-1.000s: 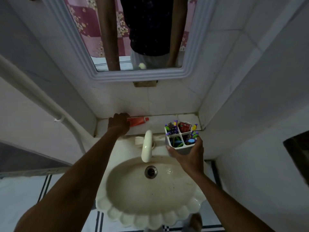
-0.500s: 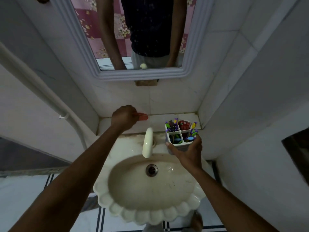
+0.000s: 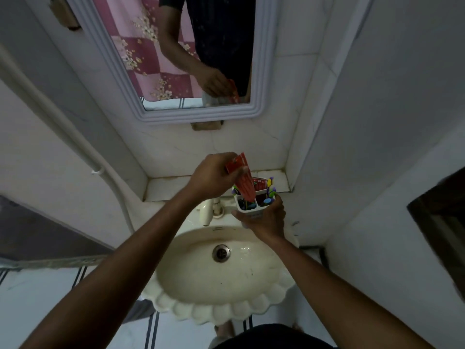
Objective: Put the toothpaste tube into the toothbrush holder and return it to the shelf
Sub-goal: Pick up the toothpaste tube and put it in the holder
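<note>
My left hand (image 3: pixel 214 176) grips the upper end of a red toothpaste tube (image 3: pixel 245 183). The tube points steeply down, its lower end dipping into a near compartment of the white toothbrush holder (image 3: pixel 249 209). The holder has several compartments with coloured toothbrushes and a small red pack. My right hand (image 3: pixel 266 220) holds the holder from below, above the back right of the sink. The tiled shelf (image 3: pixel 171 188) lies just behind, against the wall.
A cream scalloped sink (image 3: pixel 221 273) with a drain sits below the hands, its tap (image 3: pixel 206 210) left of the holder. A framed mirror (image 3: pixel 196 56) hangs above the shelf. A white pipe (image 3: pixel 75 137) runs down the left wall. A wall closes in on the right.
My left hand lifted the toothpaste tube off the shelf, carried it right and tipped it down into the holder. My right hand kept the holder near the sink's back right.
</note>
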Tool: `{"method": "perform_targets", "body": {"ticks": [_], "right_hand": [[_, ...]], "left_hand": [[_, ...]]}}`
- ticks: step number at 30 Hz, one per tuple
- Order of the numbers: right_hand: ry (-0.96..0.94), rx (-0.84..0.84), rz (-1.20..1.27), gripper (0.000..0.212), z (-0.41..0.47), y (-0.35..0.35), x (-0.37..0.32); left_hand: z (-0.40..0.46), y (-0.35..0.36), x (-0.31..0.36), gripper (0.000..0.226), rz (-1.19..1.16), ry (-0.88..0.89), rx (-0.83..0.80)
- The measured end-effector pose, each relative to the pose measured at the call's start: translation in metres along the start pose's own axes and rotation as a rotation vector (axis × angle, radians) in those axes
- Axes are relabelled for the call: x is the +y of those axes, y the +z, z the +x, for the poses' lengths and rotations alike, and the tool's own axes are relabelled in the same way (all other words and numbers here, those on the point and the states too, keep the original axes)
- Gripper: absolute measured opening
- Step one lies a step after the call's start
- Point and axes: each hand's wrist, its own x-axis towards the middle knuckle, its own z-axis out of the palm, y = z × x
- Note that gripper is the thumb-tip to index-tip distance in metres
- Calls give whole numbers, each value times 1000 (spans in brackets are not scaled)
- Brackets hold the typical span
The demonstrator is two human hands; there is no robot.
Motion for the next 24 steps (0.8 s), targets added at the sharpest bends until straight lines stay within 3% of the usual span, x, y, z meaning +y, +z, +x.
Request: {"method": "perform_targets", "body": {"ticks": [7,14,18,21,24], "right_hand": [[-9,-50,-12,157,1,-4,8],[-41,-50,-29,152,3,-5,13],[-98,-14,22,143,8,-6,13],[-119,8,91,128,15,-10,6],[-151,39,117,126,20,-18,-7]], "left_hand": [[-4,36,-17,24,324,-84,-167],[-5,53,-21,24,380,-79,-171],[-5,49,-22,27,284,-144,-153],[-4,41,-24,36,119,-220,-43],[-5,29,-20,39,71,-237,67]]}}
